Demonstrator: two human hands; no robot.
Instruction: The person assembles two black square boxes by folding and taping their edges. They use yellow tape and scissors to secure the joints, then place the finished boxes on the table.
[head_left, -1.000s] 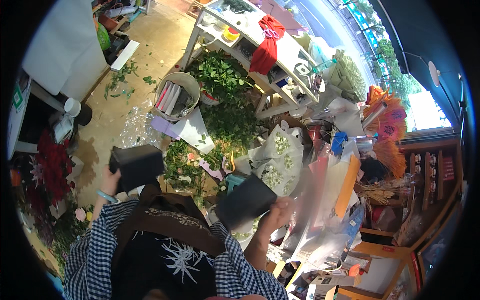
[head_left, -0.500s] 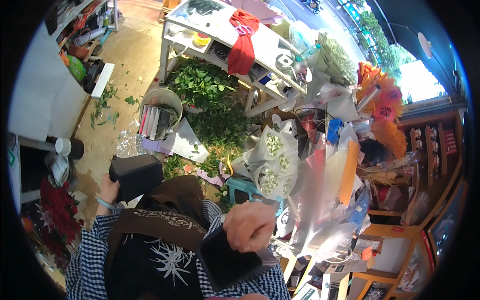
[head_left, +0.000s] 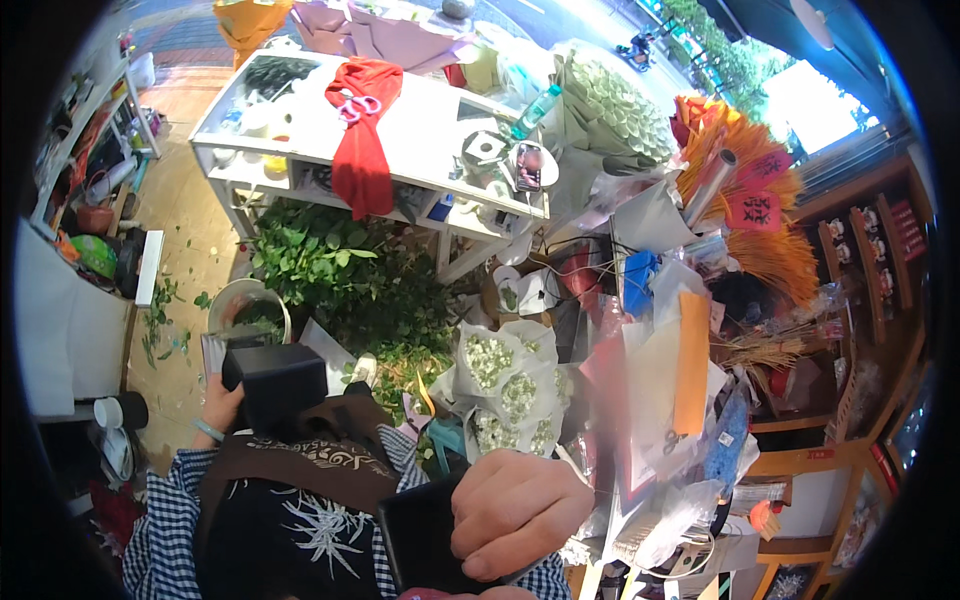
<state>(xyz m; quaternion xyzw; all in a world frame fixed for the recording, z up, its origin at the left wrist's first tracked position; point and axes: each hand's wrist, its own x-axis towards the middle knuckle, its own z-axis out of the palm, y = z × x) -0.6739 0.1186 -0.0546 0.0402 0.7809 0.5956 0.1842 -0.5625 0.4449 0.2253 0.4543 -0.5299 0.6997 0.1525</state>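
We hold two black boxes apart, one in each hand. Our left hand (head_left: 218, 405) has its grip closed on the black box (head_left: 275, 385) from its left side, out over the apron (head_left: 300, 470), just below the grey bucket (head_left: 250, 310) of green stems. Our right hand (head_left: 515, 515) clamps the second black box (head_left: 425, 535) close to the chest, fingers curled over its right edge, beside the wrapped white bouquets (head_left: 505, 380). The white worktop (head_left: 420, 130) with the red cloth (head_left: 360, 135) stands well apart. To handle them well, we judge it best to keep both boxes level, with thumbs under the bases, and clear of the bouquets.
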